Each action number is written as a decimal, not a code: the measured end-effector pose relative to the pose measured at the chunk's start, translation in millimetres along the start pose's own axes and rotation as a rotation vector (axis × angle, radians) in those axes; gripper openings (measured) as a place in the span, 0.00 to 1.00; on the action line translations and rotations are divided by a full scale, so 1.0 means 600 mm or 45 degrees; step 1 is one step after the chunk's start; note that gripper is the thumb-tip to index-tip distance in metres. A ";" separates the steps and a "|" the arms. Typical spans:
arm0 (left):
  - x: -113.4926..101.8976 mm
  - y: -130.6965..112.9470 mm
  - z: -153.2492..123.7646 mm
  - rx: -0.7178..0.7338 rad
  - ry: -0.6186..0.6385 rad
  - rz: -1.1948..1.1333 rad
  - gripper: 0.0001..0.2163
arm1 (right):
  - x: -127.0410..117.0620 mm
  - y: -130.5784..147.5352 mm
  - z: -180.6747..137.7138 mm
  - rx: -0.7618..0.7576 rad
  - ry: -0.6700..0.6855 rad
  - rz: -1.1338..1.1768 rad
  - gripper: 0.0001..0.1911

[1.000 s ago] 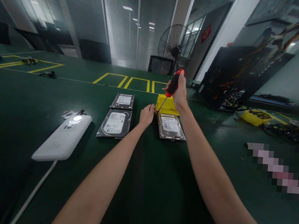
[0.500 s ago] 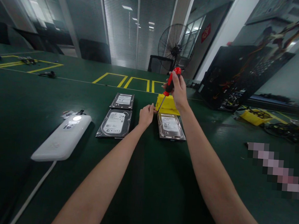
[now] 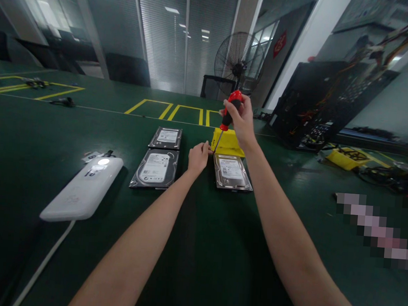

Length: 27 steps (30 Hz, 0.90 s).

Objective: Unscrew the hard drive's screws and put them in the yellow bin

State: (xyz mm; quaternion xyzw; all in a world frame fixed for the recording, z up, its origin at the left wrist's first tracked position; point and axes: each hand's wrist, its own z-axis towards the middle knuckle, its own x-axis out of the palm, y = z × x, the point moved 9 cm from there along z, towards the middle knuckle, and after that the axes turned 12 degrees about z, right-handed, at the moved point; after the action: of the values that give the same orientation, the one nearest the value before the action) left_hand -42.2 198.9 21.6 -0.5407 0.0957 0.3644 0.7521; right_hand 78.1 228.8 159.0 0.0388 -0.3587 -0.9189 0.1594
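A red-and-black screwdriver [image 3: 228,119] tilts, tip down, at the far-left corner of a flat-lying, labelled silver hard drive [image 3: 231,170].

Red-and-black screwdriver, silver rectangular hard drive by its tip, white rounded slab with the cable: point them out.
Red-and-black screwdriver [image 3: 227,120]: head view, lower handle.
Silver rectangular hard drive [image 3: 232,171]: head view, label on top.
White rounded slab [image 3: 82,190]: head view, upper face.

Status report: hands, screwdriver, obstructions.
Right hand gripping screwdriver, tip near far left corner of hard drive. Left hand beside tip, hold unclear. Yellow block behind drive.
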 end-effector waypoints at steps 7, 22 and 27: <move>0.010 -0.001 -0.001 -0.011 0.127 0.082 0.21 | 0.005 -0.010 0.001 0.007 0.035 -0.016 0.30; 0.030 0.012 -0.002 -0.059 0.215 -0.058 0.28 | -0.002 -0.016 -0.002 0.109 -0.005 0.054 0.29; 0.012 0.002 -0.004 -0.051 0.110 -0.081 0.27 | -0.003 -0.004 0.002 0.048 -0.020 0.026 0.30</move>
State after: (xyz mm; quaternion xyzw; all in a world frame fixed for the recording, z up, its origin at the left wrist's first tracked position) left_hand -36.9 200.1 15.9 -0.5739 0.1036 0.3184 0.7474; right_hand 78.8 231.5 158.3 0.0308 -0.3776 -0.9106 0.1652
